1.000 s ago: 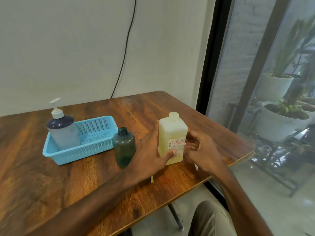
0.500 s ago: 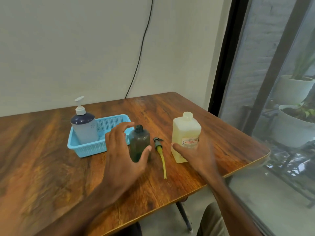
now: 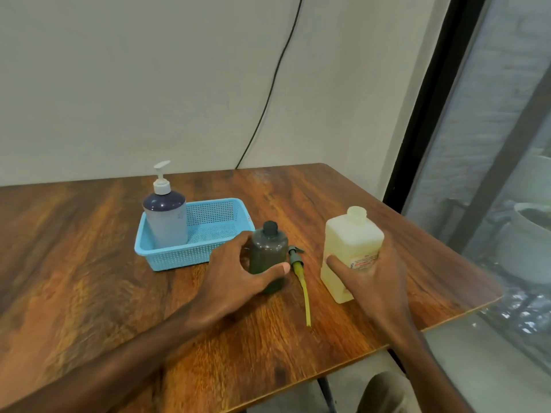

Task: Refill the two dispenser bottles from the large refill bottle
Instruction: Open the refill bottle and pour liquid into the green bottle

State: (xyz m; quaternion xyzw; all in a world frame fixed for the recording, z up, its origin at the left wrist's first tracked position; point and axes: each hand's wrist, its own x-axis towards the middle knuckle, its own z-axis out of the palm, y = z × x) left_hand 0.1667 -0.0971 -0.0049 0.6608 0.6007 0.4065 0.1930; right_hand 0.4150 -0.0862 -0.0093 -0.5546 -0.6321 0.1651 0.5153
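At frame centre the left hand [image 3: 238, 274] grips the green bottle [image 3: 267, 254]; right of it the right hand [image 3: 374, 277] clasps the pale refill bottle [image 3: 351, 248]. Between them lies a pump tube [image 3: 301, 278]. Left of centre, a blue basket [image 3: 214, 234] holds the pump dispenser [image 3: 165, 216].

Left hand [image 3: 238, 272] curled in a grip, right hand [image 3: 375, 278] wrapped closed, forearms extended
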